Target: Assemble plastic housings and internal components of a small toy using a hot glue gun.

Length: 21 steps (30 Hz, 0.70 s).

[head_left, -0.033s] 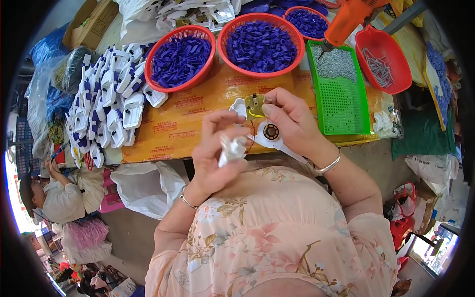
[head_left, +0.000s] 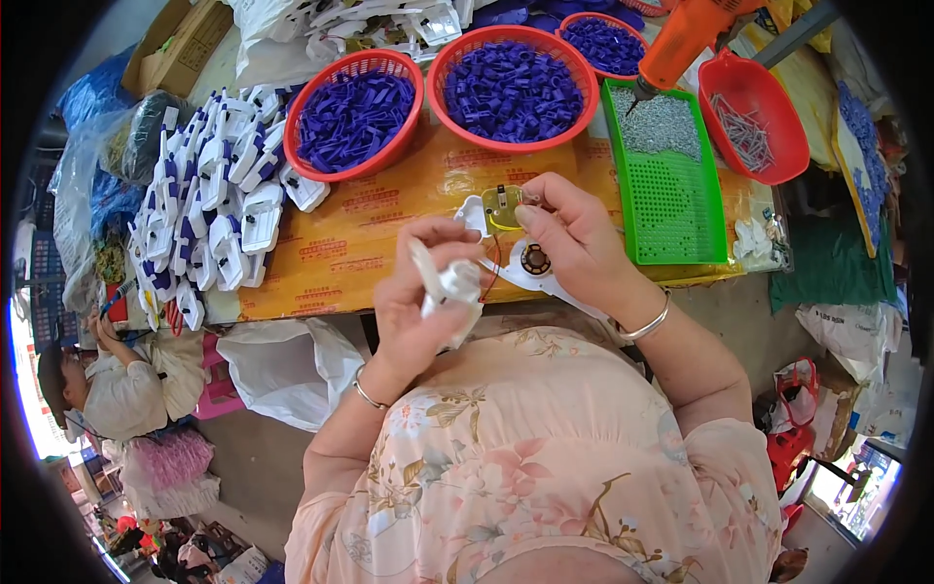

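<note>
My left hand (head_left: 428, 297) is closed around a small white plastic part (head_left: 449, 284), held up above the table's near edge. My right hand (head_left: 574, 238) grips a white plastic housing (head_left: 533, 265) that carries a yellow-green circuit board (head_left: 503, 207) and a small round black and gold component. A thin red wire runs between the two pieces. The hands are close together, almost touching, over the orange-covered table (head_left: 360, 243).
Two red baskets (head_left: 355, 112) (head_left: 513, 88) of blue plastic parts stand at the back. A green tray (head_left: 671, 185) of small screws lies right, under an orange power screwdriver (head_left: 686, 39). A red basket (head_left: 754, 112) holds long screws. White-and-blue assembled pieces (head_left: 219, 195) pile left. A person (head_left: 107, 384) sits lower left.
</note>
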Motion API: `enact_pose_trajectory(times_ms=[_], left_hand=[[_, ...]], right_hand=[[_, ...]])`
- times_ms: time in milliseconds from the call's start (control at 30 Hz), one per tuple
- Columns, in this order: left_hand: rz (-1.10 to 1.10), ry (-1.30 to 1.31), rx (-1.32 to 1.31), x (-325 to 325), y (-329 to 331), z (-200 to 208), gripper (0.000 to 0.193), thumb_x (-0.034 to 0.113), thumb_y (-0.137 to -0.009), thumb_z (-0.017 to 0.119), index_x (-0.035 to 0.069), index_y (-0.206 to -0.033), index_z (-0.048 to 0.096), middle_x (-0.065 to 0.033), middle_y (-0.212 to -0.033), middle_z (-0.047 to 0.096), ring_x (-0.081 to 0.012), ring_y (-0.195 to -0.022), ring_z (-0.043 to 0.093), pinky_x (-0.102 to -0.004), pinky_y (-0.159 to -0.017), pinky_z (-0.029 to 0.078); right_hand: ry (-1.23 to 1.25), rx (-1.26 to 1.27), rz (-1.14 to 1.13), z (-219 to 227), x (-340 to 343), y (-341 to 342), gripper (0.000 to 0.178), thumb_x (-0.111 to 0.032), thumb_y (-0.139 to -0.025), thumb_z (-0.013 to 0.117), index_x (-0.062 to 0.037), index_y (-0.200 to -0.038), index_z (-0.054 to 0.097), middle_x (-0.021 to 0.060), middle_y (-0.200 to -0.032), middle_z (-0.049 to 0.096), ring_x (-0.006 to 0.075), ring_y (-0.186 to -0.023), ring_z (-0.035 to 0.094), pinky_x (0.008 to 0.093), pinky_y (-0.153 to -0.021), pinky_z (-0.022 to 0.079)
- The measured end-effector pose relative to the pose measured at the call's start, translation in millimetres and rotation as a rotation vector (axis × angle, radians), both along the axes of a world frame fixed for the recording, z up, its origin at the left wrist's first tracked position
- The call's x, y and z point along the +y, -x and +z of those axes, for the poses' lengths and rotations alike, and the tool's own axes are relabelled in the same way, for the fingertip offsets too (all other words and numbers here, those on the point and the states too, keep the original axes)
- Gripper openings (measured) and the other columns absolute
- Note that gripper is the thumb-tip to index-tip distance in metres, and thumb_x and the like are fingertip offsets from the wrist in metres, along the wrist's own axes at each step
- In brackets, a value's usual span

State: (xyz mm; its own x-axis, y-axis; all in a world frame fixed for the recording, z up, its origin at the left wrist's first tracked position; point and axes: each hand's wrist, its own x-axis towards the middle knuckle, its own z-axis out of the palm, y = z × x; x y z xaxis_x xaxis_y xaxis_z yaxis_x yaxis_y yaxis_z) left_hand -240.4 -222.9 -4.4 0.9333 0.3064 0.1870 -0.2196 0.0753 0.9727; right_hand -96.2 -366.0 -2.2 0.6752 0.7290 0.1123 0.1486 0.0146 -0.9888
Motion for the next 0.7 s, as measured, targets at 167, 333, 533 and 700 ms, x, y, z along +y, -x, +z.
enact_pose_trajectory(times_ms=[167, 333, 533, 700], left_hand=[[0.023, 0.623, 0.144, 7, -6, 1, 0.045, 0.025, -0.081, 0.053, -0.008, -0.111, 0.055, -0.0202, -0.099, 0.062, -0.028, -0.084, 0.065, -0.043, -0.079, 0.056], [-0.098, 0.69, 0.422, 18, -17, 9, 0.039, 0.023, -0.088, 0.05, -0.008, -0.11, 0.055, -0.0209, -0.092, 0.064, -0.0281, -0.078, 0.066, -0.0395, -0.069, 0.058], [-0.246, 0.771, 0.51, 2, -23, -1, 0.045, 0.03, -0.091, 0.054, -0.006, -0.117, 0.052, -0.0174, -0.095, 0.065, -0.026, -0.077, 0.068, -0.0307, -0.066, 0.057], [-0.142, 0.554, 0.488, -7, -12, -8, 0.037, 0.021, -0.09, 0.055, -0.005, -0.116, 0.055, -0.0163, -0.098, 0.066, -0.0229, -0.078, 0.068, -0.03, -0.067, 0.057]], right_hand=[[0.069, -0.047, 0.162, 13, -13, -8, 0.009, -0.007, -0.089, 0.056, 0.0005, -0.094, 0.057, -0.003, -0.078, 0.052, 0.0035, -0.069, 0.045, 0.0201, -0.06, 0.038], [0.067, 0.144, 0.39, 20, -14, -14, 0.01, -0.001, -0.087, 0.058, 0.0024, -0.096, 0.059, -0.0023, -0.075, 0.057, 0.003, -0.065, 0.046, 0.0201, -0.057, 0.04], [0.203, 0.021, 0.421, 11, -5, -26, 0.01, -0.007, -0.084, 0.061, 0.0013, -0.09, 0.062, 0.0003, -0.073, 0.061, 0.0062, -0.066, 0.052, 0.0243, -0.059, 0.044], [0.243, 0.113, 0.488, 10, -7, -26, 0.011, -0.011, -0.084, 0.062, 0.0002, -0.085, 0.06, -0.0002, -0.069, 0.058, 0.0068, -0.064, 0.051, 0.0253, -0.058, 0.042]])
